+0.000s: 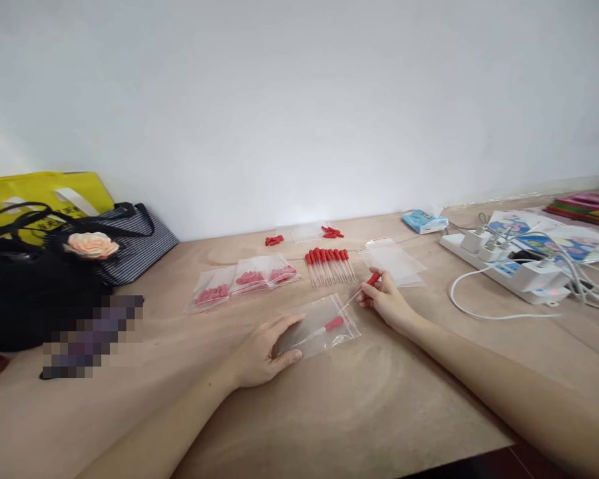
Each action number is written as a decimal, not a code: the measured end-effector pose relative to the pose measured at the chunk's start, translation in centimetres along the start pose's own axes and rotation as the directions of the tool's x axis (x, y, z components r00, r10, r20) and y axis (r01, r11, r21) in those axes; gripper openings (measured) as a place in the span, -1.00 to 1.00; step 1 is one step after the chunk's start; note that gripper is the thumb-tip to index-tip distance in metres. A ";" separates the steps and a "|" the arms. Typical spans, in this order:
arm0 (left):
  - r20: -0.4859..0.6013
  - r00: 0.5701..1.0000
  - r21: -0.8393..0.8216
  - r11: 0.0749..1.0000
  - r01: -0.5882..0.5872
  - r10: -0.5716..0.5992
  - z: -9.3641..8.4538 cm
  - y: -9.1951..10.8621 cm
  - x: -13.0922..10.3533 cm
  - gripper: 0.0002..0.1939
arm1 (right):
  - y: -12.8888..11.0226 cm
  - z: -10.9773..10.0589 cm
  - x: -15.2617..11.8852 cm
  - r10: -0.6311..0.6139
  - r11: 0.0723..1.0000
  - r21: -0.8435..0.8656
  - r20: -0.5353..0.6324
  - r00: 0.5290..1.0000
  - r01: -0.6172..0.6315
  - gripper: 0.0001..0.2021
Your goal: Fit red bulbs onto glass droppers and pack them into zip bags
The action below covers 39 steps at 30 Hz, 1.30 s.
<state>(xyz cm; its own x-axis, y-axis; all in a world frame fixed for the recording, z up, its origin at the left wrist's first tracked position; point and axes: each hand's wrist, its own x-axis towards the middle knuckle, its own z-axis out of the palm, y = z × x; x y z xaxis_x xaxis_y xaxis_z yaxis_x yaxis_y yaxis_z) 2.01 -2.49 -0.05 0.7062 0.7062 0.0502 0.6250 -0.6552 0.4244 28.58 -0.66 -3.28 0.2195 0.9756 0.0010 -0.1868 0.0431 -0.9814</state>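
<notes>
Between my fingers, my right hand [382, 298] pinches a dropper [374, 279] by its red bulb; its thin clear tube points down-left to the mouth of a clear zip bag [324, 309]. Whether the tip is inside the bag I cannot tell. Inside this bag lies another red-bulbed dropper [334, 323]. My left hand [267, 349] rests on the bag's left end, thumb and fingers spread. Just beyond stands a row of several droppers [329, 266], bulbs facing the wall. Filled zip bags [213, 293] lie to the left.
Flat clear bags [394, 261] lie right of the row. Loose red bulbs [333, 232] sit near the wall. On the right are a power strip [504, 266] with cables and a blue packet [424, 221]. Bags [144, 243] and a fabric flower [92, 245] are on the left.
</notes>
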 end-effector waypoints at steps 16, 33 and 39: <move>-0.010 1.000 -0.020 1.000 -0.008 0.008 0.0 0.3 0.2 -0.50 | -0.5 0.5 -1.5 0.136 0.959 -0.283 0.441 0.887 -0.006 -0.69; 0.029 1.000 -0.019 1.000 0.002 -0.001 -0.1 0.1 0.4 -0.46 | 0.3 1.3 -1.6 0.082 0.948 -0.314 0.421 0.904 0.060 -0.64; 0.011 0.999 -0.030 0.999 -0.045 0.046 -0.3 0.2 0.6 -0.51 | -0.2 0.5 -1.2 0.143 0.908 -0.407 0.525 0.839 0.100 -0.67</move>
<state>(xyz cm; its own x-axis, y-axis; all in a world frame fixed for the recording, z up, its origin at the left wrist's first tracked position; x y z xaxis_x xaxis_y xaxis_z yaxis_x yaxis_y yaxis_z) 2.45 -2.16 0.32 0.7377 0.6725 0.0598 0.5819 -0.6781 0.4489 27.84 -1.76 -3.00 -0.3447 0.9379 -0.0389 0.2423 0.0489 -0.9690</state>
